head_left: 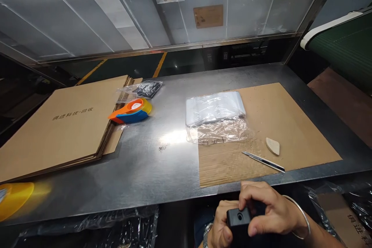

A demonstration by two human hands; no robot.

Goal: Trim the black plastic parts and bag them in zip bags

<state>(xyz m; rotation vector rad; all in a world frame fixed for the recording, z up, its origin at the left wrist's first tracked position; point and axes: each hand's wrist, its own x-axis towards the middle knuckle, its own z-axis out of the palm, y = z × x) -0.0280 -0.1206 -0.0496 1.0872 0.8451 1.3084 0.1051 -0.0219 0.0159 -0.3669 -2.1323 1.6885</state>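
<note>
Both my hands are at the bottom right, just in front of the table's near edge, around a small black box-shaped part (pixel 239 217) with a round hole in its facing side. My left hand (pixel 219 224) wraps the part from the left, its thumb low along the side. From the right, my right hand (pixel 266 211) pinches it, thumb and fingers closed at its edge. Beyond the hands, a slim utility knife (pixel 264 161) and a pale wedge-shaped block (pixel 272 146) lie on a flat cardboard sheet (pixel 293 124).
A clear plastic bag of flat sheets (pixel 215 107) overlaps the cardboard's left. On the metal table (pixel 162 166) stand an orange and blue tape dispenser (pixel 130 111) and stacked flattened cartons (pixel 64 120). A yellow tape roll (pixel 17 199) is at left. Black plastic-lined containers (pixel 124 228) sit below.
</note>
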